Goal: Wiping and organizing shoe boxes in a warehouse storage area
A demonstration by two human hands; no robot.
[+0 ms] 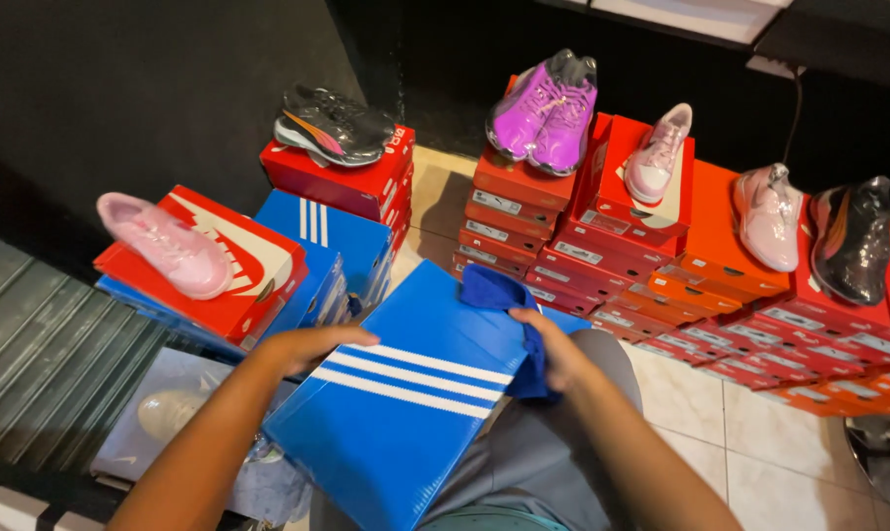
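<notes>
A blue shoe box with three white stripes rests tilted across my lap. My left hand presses flat on its left edge and steadies it. A dark blue cloth lies on the box's far right corner, and my right hand is closed around it. Part of the cloth hangs down under my palm.
Red and orange shoe boxes are stacked ahead, with purple, pink and dark shoes on top. At left a pink shoe lies on a red box over blue boxes. A metal shutter runs along the left.
</notes>
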